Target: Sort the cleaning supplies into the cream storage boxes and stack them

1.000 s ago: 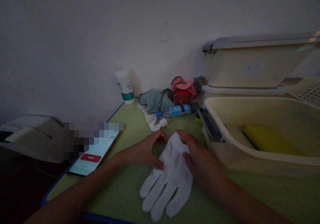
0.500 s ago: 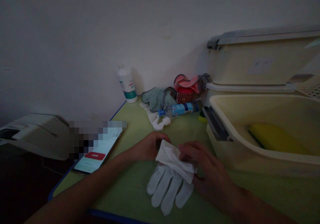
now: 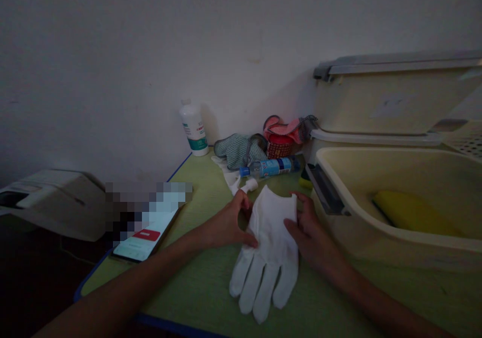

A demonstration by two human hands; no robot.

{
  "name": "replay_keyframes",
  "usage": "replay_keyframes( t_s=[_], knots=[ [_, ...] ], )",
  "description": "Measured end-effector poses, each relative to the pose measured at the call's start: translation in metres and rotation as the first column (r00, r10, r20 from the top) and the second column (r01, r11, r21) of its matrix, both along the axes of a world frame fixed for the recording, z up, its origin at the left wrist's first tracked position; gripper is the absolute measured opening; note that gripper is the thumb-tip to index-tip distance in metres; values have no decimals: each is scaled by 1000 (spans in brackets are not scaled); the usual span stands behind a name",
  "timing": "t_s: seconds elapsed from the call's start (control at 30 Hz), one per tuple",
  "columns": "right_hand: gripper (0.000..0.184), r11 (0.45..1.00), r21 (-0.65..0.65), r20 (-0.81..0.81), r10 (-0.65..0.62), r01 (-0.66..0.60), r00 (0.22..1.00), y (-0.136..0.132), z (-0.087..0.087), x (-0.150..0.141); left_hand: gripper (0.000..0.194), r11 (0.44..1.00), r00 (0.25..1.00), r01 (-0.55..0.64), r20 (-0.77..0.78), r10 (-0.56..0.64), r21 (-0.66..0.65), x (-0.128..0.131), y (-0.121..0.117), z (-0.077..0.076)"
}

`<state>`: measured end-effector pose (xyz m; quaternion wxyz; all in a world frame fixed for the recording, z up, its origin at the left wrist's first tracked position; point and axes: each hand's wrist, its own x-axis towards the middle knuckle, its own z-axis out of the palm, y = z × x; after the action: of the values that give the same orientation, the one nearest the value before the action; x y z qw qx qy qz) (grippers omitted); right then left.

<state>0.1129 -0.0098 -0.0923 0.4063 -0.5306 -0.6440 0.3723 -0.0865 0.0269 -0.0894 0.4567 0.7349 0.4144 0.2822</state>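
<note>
A white glove [image 3: 269,242] is spread out in front of me, its fingers pointing toward me and its cuff away. My left hand [image 3: 235,220] is at the glove's left edge, the thumb lying on the fabric and the other fingers partly hidden behind it. With thumb and fingers, my right hand [image 3: 307,222] pinches the right side of the cuff. Beyond the cuff lies a clear bottle with a blue cap and blue label [image 3: 273,166], next to a small white object [image 3: 250,185].
A phone with a lit screen [image 3: 150,232] lies left. Behind are a white bottle [image 3: 195,127], a grey-green cloth [image 3: 239,149] and a red-pink cloth [image 3: 286,129]. At right, a cream bin [image 3: 361,245] holds something yellow [image 3: 414,212]. The table's blue edge [image 3: 176,326] is near me.
The cuff, folded over the glove before, is now unfolded and extends away from me. My right hand has moved up to the cuff's side; my left thumb has come onto the glove.
</note>
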Motion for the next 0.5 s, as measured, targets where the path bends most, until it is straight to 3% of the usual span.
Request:
replay_keyframes(
  t_s=[0.13, 0.37, 0.5],
  knots=[
    [48, 997, -68, -29, 24, -26, 999, -1, 2, 1, 27, 989, 984, 146, -108, -142, 35, -1, 1, 7],
    [47, 997, -71, -51, 24, -28, 998, 1, 1, 1, 7, 974, 972, 226, -63, -224, 15, -3, 4, 13],
    [48, 998, -60, -62, 26, -30, 998, 3, -1, 2, 9, 965, 964, 263, -48, -262, 19, -4, 7, 14]
  ],
)
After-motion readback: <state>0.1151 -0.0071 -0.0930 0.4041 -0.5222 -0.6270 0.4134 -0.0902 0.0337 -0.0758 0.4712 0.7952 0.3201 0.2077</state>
